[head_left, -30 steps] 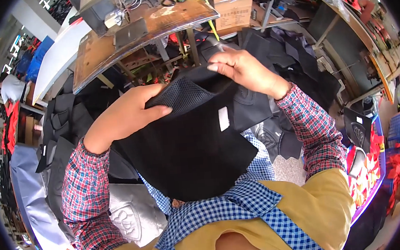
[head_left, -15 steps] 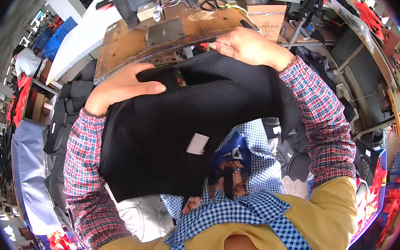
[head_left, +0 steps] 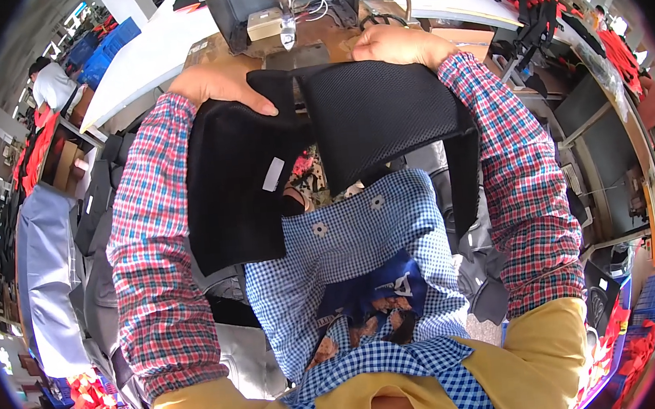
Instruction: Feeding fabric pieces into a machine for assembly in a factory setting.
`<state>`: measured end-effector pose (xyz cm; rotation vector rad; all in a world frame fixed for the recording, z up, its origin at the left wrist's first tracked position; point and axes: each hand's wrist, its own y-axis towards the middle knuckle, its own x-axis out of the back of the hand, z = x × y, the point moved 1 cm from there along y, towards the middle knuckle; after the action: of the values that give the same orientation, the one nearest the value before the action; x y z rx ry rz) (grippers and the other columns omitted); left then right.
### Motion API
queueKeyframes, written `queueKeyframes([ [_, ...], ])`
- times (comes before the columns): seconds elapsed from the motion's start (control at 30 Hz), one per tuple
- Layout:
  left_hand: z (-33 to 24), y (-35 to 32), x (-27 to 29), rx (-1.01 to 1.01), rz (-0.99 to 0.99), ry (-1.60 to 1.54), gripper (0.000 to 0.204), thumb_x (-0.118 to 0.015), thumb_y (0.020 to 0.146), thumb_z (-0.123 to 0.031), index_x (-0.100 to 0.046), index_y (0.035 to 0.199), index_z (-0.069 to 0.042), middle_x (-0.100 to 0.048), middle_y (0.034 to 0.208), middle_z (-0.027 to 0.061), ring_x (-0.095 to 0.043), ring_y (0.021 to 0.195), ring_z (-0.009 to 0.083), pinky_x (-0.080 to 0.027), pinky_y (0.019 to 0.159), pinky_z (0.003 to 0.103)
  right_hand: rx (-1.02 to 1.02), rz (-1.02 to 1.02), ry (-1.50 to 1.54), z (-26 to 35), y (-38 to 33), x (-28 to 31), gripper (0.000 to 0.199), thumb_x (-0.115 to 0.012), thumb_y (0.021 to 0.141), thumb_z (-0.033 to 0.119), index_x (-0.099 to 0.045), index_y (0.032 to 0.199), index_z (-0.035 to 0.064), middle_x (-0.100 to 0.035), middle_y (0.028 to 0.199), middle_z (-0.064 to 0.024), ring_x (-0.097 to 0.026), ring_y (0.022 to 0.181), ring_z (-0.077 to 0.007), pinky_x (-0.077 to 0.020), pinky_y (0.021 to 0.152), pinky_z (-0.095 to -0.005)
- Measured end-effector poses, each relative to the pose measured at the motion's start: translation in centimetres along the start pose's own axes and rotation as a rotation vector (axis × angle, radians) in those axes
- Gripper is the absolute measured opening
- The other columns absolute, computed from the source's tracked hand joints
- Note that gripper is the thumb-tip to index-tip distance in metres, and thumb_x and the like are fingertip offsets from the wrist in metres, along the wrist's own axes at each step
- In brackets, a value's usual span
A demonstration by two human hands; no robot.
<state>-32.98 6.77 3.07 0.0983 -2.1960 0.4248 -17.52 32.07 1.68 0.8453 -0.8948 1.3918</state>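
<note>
A black padded fabric piece [head_left: 382, 115] with a mesh face hangs spread between my two hands at the near edge of the machine's board. My left hand [head_left: 218, 85] grips its upper left edge, thumb lying over the front and fingers hidden behind. At the upper right edge, my right hand [head_left: 398, 47] pinches the cloth between thumb and fingers. The left part droops toward my lap and bears a small white label [head_left: 273, 174]. A gap splits the left and right parts, and a narrow strip hangs down on the right.
Beyond my hands stands a grey machine head [head_left: 235, 8] with a pointed metal tip above a metal plate [head_left: 297, 58]. A white table [head_left: 135, 62] stretches behind. Dark cut pieces [head_left: 96, 199] are piled at left; blue crates [head_left: 650, 294] sit at right. Another person [head_left: 52, 84] works far left.
Both hands have moved forward and up, onto the machine's board. The black piece went with them; its left and right parts now hang apart and my apron shows between them.
</note>
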Motion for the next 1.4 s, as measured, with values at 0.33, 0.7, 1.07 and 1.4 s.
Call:
queueKeyframes([
  [0.33, 5.1, 4.6, 2.1, 0.215, 0.103, -0.039, 0.088, -0.081, 0.06, -0.062, -0.066, 0.112, 0.008, -0.066, 0.113, 0.0186, -0.062, 0.107, 0.0267, -0.042, 0.098, 0.029, -0.036, 0.121, 0.063, -4.8, 5.6, 0.8, 0.039, -0.054, 0.089, 0.037, -0.071, 0.098, 0.0033, -0.071, 0.089, -0.0078, -0.064, 0.083, -0.02, -0.047, 0.082, -0.0339],
  [0.7, 6.2, 3.5, 3.7, 0.209, 0.065, -0.142, 0.083, -0.081, 0.067, -0.054, -0.062, 0.119, 0.007, -0.066, 0.114, 0.0154, -0.062, 0.106, 0.0241, -0.043, 0.097, 0.03, 0.026, 0.074, 0.076, -2.5, 6.3, 2.2, 0.032, -0.051, 0.094, 0.027, -0.068, 0.094, 0.0, -0.068, 0.086, -0.0097, -0.062, 0.08, -0.0182, -0.0472, 0.082, -0.0307],
  [1.07, 3.6, 3.0, 4.5, 0.196, 0.148, -0.389, 0.054, -0.08, 0.077, -0.037, -0.065, 0.111, 0.002, -0.07, 0.103, 0.0064, -0.066, 0.089, 0.0147, -0.05, 0.084, 0.026, 0.158, 0.016, 0.057, -3.2, 6.4, 3.1, 0.032, -0.051, 0.095, 0.025, -0.069, 0.096, -0.0011, -0.068, 0.082, -0.0067, -0.06, 0.075, -0.014, -0.0471, 0.08, -0.0275],
  [1.4, 3.8, 4.0, 5.2, 0.209, 0.079, -0.273, 0.052, -0.08, 0.078, -0.034, -0.064, 0.11, 0.004, -0.068, 0.095, 0.0053, -0.064, 0.083, 0.0125, -0.051, 0.077, 0.025, 0.099, 0.052, 0.105, -4.1, 7.0, 3.2, 0.038, -0.056, 0.09, 0.038, -0.073, 0.101, 0.0065, -0.071, 0.087, -0.0045, -0.062, 0.081, -0.0159, -0.0472, 0.082, -0.0294],
])
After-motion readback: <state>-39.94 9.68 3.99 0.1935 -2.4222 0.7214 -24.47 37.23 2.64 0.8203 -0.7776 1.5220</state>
